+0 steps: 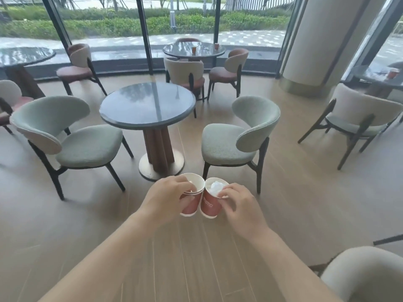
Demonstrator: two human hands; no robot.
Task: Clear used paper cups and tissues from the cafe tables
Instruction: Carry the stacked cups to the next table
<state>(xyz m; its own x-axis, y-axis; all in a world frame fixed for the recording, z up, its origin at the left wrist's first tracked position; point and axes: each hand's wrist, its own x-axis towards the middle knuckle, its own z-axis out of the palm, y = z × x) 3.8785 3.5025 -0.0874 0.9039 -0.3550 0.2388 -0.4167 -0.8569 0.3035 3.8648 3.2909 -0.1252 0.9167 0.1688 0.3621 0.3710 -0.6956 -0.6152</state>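
Observation:
My left hand (166, 198) grips a nested stack of red paper cups (192, 201) with white insides, held over the floor in front of me. Touching it on the right is another red paper cup (210, 205), held by my right hand (238, 205), with a crumpled white tissue (214, 186) inside it. Two more red cups (194, 49) (216, 46) stand on the far round table (174, 51) by the window, with a pale tissue between them. Another red cup (393, 73) sits on the table (359, 73) at the right edge.
A round dark table (122, 110) on a brown pedestal stands straight ahead, flanked by two pale green chairs (87, 144) (226, 144). More chairs ring the far tables. A thick column (316, 40) rises at the right. A chair back (366, 275) is near at lower right.

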